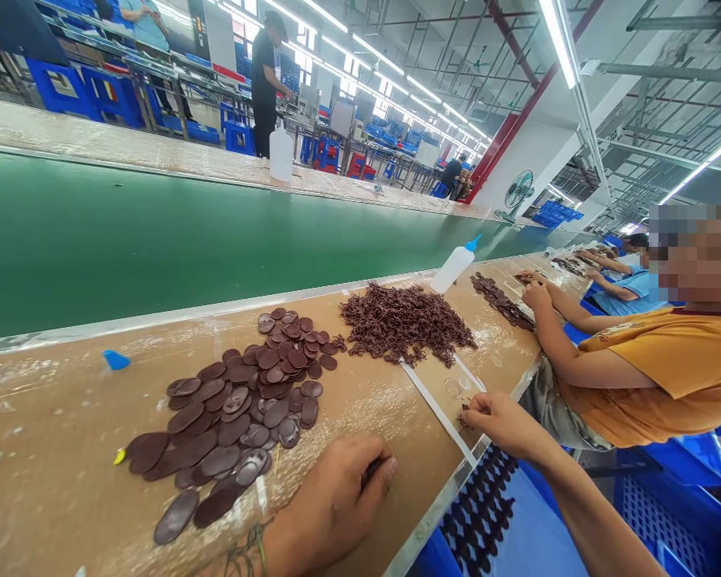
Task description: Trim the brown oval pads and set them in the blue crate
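My left hand [336, 501] rests on the brown worktable [54, 465] near its front edge, fingers curled over a small dark piece I can barely see. Just left of it lies a spread of flat brown oval plates [240, 409]. My right hand [496, 421] sits at the table's edge, fingertips pinched on a tiny brown part. Beyond it lies a heap of small brown parts [405, 320]. A white strip [436, 409] runs between my two hands.
A green conveyor belt [156, 240] runs behind the table. A white squeeze bottle with blue tip [453, 266] leans by the heap. A co-worker's hand [537, 296] works at more brown plates [501, 303] on my right. A blue cap [116, 360] lies far left. Blue crates [666, 513] below.
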Action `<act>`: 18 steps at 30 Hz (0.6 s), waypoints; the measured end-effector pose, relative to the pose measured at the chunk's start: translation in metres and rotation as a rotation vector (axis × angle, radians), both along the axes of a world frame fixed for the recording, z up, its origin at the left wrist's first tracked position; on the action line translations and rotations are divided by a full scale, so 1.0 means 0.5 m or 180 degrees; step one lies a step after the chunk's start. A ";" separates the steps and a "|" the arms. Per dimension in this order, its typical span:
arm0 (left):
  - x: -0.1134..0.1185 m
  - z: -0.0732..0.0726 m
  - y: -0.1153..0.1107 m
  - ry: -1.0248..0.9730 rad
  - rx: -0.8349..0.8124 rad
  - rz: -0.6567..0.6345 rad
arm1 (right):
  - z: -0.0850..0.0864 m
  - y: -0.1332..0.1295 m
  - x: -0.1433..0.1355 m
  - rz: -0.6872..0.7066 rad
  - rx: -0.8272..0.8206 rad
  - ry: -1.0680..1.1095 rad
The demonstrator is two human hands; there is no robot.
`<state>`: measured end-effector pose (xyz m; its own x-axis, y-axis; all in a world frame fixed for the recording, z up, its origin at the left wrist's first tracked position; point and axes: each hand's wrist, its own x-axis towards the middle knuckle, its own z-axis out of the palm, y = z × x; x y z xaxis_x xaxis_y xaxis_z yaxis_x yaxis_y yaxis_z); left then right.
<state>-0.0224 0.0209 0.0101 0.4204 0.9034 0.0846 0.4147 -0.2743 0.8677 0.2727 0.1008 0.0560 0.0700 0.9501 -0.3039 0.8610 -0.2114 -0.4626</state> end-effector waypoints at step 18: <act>0.024 -0.016 0.006 -0.2587 -0.2090 0.0073 | -0.010 -0.198 -0.199 -0.0987 -0.0126 0.4801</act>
